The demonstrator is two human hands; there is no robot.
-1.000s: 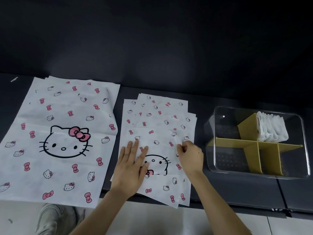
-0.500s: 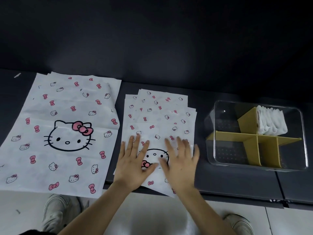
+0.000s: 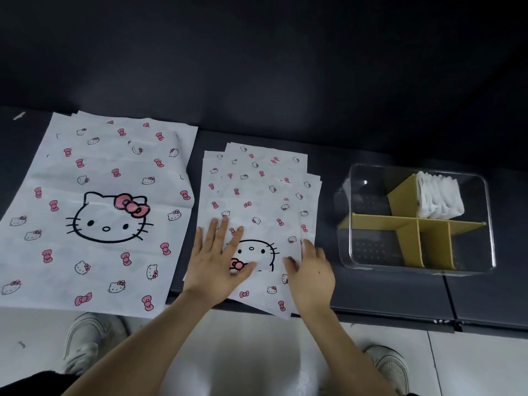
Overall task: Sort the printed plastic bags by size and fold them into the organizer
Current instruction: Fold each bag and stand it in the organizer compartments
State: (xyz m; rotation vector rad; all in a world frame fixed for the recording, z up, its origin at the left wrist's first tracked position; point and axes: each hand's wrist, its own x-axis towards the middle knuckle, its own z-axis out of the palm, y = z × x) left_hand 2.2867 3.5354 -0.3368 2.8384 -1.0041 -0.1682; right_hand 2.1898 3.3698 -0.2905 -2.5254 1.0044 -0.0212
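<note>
Sorting is looking complete: large bags (image 3: 108, 212) are lying stacked at the left of the table (image 3: 371, 295) and small bags (image 3: 257, 192) in the middle, keeping sizes apart. The left hand (image 3: 217, 261) is pressing flat, fingers spread, on the top small bag, probably pinning it for folding. The right hand (image 3: 311, 275) is resting unclenched at that bag's right edge, grasping nothing. Folded bags (image 3: 440, 198) are standing in the rear right compartment of the organizer (image 3: 414, 270).

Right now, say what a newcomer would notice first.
The big white plastic bag printed with a cat face and pink bows dominates the left. The left hand and right hand rest on a smaller stack of matching bags at centre. A clear plastic organizer with yellow dividers sits right.
</note>
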